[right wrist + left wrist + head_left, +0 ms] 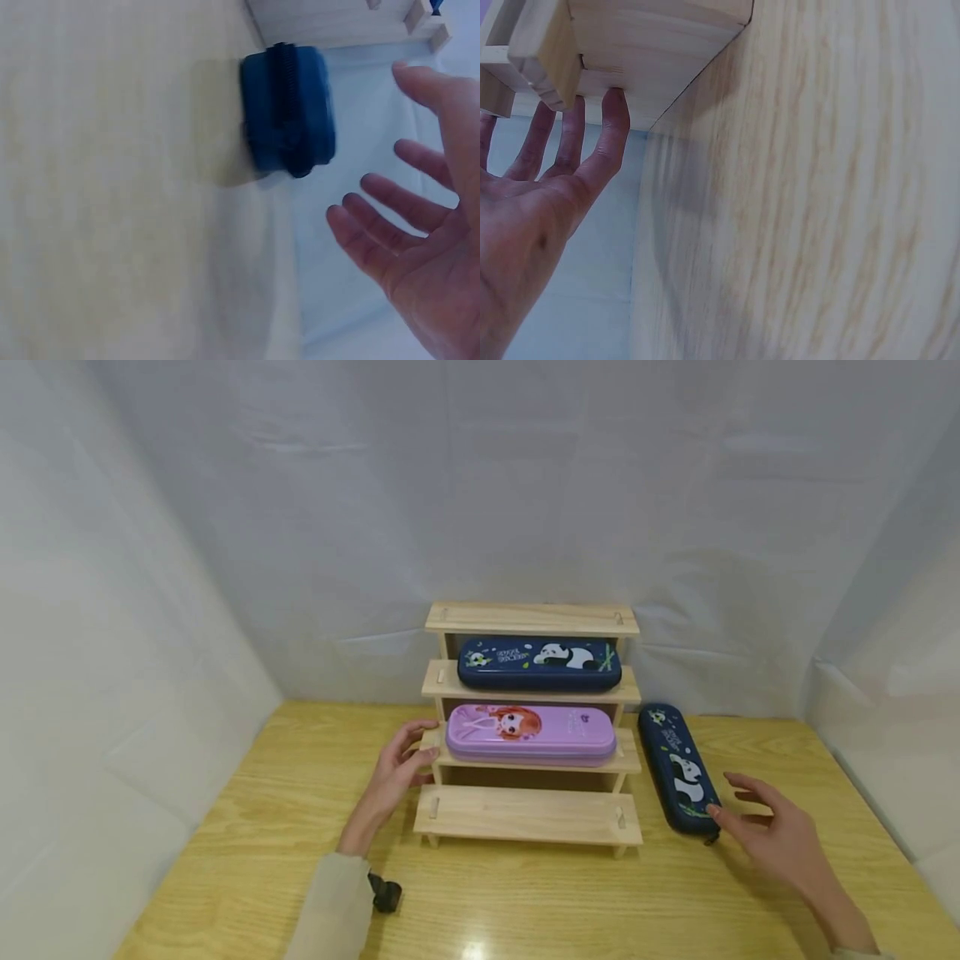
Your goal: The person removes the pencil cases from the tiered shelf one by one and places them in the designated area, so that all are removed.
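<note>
A light wooden tiered rack (525, 817) stands in the middle of the table. My left hand (393, 768) is at its left side, and in the left wrist view the extended fingertips (615, 105) meet the wooden side. On the third tier down lies a purple pencil case (558, 735) with a cartoon girl; a navy panda pencil case (517, 664) lies one tier above. Another navy panda pencil case (667, 760) lies slanted on the table, right of the rack. Beside its near end is my right hand (783, 835), fingers spread, nothing between them in the right wrist view.
The wooden table (510, 910) carries the rack and the loose pencil case. White sheeting (525, 485) hangs behind and along both sides. A small black device (386, 893) shows at the left sleeve (330, 902).
</note>
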`<state>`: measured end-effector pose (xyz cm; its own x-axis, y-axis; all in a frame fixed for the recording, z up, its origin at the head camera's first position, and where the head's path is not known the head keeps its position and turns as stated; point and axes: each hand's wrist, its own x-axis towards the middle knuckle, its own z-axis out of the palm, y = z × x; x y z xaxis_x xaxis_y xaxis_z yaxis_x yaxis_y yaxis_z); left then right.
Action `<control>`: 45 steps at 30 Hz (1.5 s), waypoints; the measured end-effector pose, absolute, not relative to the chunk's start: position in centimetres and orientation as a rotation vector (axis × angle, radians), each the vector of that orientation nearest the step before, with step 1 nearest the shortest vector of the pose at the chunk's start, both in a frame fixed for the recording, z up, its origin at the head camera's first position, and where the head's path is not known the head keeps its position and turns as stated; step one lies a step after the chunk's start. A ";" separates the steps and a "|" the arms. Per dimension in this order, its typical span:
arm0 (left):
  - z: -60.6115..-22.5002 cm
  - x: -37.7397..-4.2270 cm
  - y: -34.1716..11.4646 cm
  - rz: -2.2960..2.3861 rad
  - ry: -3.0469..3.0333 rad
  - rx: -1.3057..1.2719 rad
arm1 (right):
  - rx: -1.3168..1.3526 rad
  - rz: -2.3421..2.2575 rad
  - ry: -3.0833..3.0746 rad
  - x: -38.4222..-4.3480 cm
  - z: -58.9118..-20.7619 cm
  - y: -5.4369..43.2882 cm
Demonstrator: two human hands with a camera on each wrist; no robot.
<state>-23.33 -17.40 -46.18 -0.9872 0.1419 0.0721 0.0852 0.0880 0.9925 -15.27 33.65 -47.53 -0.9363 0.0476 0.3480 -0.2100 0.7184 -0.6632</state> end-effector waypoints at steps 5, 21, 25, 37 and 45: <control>-46.1 -23.3 -17.4 2.077 2.291 0.232 | 0.182 1.034 -2.555 -15.5 -46.3 32.7; -46.0 -23.4 -17.4 2.084 2.284 0.233 | 0.347 1.080 -2.489 -16.9 -44.1 28.9; -46.0 -23.5 -17.3 2.089 2.277 0.233 | 0.422 1.098 -2.438 -17.3 -43.5 28.1; -46.1 -23.3 -17.2 2.094 2.275 0.228 | 0.577 1.073 -2.360 -18.9 -42.7 25.4; -46.2 -23.3 -17.3 2.101 2.274 0.217 | 0.591 1.037 -2.402 -19.5 -42.2 23.9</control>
<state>-23.31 -17.26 -46.19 -0.9895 0.1282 0.0671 0.0770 0.0739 0.9943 -19.50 23.85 -42.22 -0.8044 -0.2027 0.5584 -0.5454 0.6248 -0.5588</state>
